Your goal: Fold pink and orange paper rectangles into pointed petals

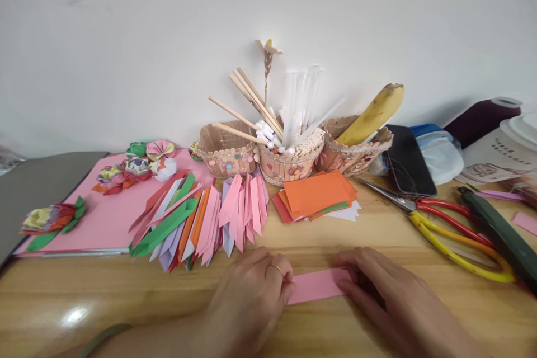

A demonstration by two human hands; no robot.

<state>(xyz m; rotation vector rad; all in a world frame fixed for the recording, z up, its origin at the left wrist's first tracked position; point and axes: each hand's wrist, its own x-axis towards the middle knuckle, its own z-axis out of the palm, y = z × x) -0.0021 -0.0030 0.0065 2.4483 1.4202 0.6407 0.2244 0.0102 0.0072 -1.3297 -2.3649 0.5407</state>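
Observation:
A narrow strip of pink paper (318, 286) lies level just over the wooden table, stretched between my two hands. My left hand (254, 296), with a ring on one finger, pinches its left end. At the other end, my right hand (384, 291) grips the strip between thumb and fingers; the fingertips are partly hidden. Beyond my left hand stand folded paper pieces (197, 218) in pink, green, orange and purple, packed in rows. Past my right hand sits a stack of small paper sheets (316, 193), orange on top.
Three decorated baskets (291, 165) stand against the wall, holding sticks, clear tubes and a banana (371, 114). Scissors (457, 235) with red and yellow handles, a dark green cutter (499, 238), a black phone (409, 159) and a cup (503, 148) lie right. Paper flowers (138, 165) rest on pink sheets left.

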